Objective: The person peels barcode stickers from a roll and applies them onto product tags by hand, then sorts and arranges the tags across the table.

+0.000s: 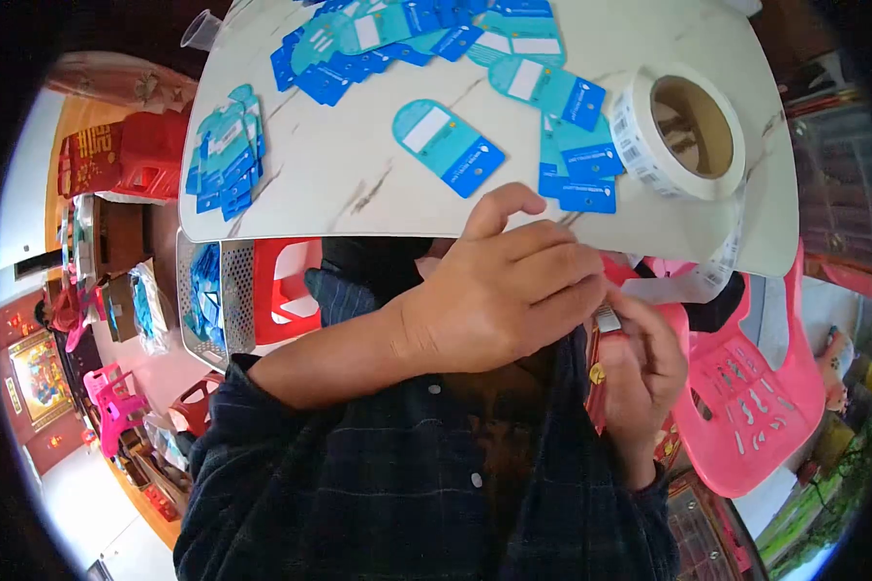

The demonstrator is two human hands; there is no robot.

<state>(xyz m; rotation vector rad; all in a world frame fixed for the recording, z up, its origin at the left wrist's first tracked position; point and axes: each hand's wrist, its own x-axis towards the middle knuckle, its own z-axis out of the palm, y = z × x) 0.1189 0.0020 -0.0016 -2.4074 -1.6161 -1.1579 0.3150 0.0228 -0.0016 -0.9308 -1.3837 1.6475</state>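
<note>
My right hand pinches the end of a strip of labels, and a small barcode label shows at its fingertips. The strip runs down from a large label roll on the table. My left hand reaches across in front of my body with curled fingers, its fingertips close against the right hand at the label. Whatever it pinches is hidden. Just beyond the left hand lies a single blue and teal card with a rounded end and a white sticker.
More such cards lie in a large pile, a small stack and a group beside the roll on the marble-patterned table. A perforated basket with blue items stands left. A pink plastic chair is at the right.
</note>
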